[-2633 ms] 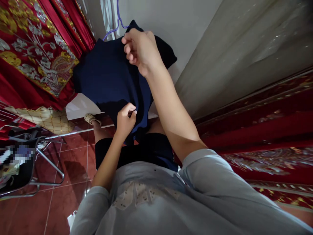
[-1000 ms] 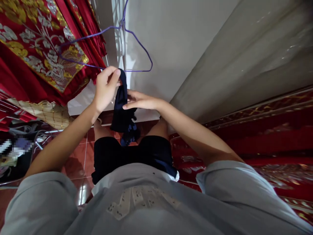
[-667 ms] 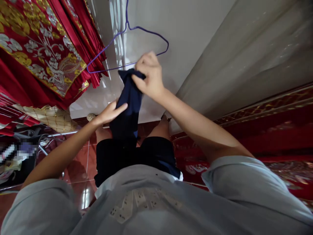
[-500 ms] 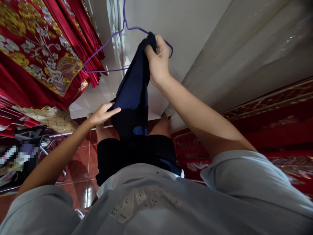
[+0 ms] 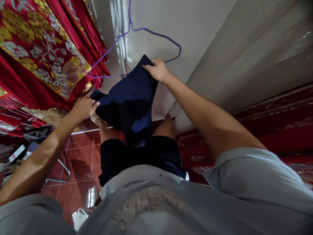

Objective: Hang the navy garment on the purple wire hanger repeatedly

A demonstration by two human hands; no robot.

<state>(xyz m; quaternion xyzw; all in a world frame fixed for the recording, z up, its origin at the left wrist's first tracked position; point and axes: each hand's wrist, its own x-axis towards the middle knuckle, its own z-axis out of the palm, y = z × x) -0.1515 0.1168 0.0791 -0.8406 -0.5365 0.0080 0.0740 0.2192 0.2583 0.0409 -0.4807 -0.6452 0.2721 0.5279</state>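
Note:
A dark navy garment is stretched between my two hands, its lower part hanging down in front of my legs. I cannot tell what kind of garment it is. My left hand pinches its left corner, thumb on top. My right hand grips the upper right edge, with the fingers behind the cloth. Behind the garment hangs a purple wire hanger, its lower bar partly hidden by the cloth. The garment is in front of the hanger, not on it.
Red clothes with gold and silver embroidery hang on the left. A pale sheer drape and red fabric are on the right. Metal legs stand on the red tiled floor. A white bag is at the bottom.
My left hand has moved left and up, and my right hand has come down, so the garment is spread wider. The whole right part of the hanger now shows.

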